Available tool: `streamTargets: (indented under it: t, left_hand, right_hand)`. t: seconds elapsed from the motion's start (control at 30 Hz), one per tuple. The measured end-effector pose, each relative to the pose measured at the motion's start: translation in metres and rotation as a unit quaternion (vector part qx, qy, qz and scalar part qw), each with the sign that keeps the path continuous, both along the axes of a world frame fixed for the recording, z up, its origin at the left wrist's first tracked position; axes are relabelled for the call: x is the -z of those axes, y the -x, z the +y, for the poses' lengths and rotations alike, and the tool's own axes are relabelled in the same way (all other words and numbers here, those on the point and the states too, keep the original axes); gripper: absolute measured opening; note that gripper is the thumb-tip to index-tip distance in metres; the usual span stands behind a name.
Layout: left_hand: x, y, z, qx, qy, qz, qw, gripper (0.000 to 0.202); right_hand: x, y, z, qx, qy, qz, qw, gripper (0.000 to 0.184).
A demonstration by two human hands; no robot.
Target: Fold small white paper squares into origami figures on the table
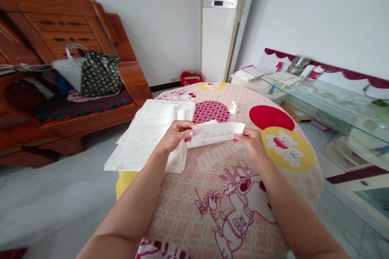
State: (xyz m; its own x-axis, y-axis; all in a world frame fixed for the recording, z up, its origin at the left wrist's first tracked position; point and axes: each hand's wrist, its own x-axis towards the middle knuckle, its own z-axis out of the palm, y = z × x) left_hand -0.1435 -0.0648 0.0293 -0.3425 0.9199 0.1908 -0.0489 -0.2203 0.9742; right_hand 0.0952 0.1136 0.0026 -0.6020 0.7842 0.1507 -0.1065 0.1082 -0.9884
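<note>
Left hand [179, 134] and right hand [251, 141] each pinched one end of a printed paper [215, 133], held just above the cloth-covered tabletop [188, 194]. Stack of loose sheets [146, 121] crowded the left side, partly hidden by the left forearm. Crumpled scrap [233, 108] lay beyond the paper. Wooden bench [60, 12] with patterned bag [99, 73] stood off left; cluttered glass shelf [323, 94], right.

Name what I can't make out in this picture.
In the head view:
Wording on the held paper, between left hand and right hand: too small.
Lower sheets of the paper stack: covered by upper ones.
Inside the patterned bag: hidden by its sides.
Wooden bench, left end: cut off by picture edge.
</note>
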Motion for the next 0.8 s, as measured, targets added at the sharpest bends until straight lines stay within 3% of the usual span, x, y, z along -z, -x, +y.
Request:
streamTargets:
  t: [0.37, 0.6, 0.8]
  left_hand:
    - [-0.012, -0.019, -0.001, 0.036, 0.016, 0.015, 0.999, 0.027]
    - [-0.016, -0.028, 0.002, 0.068, 0.043, 0.018, 0.997, 0.041]
    - [-0.013, -0.028, 0.004, 0.103, 0.021, 0.022, 0.994, 0.062]
  right_hand:
    - [-0.001, 0.0, 0.001, -0.012, 0.009, -0.012, 1.0, 0.016]
    - [0.007, 0.001, 0.004, -0.019, 0.019, -0.013, 1.0, 0.016]
    - [0.008, 0.002, 0.004, -0.009, 0.011, 0.013, 1.0, 0.016]
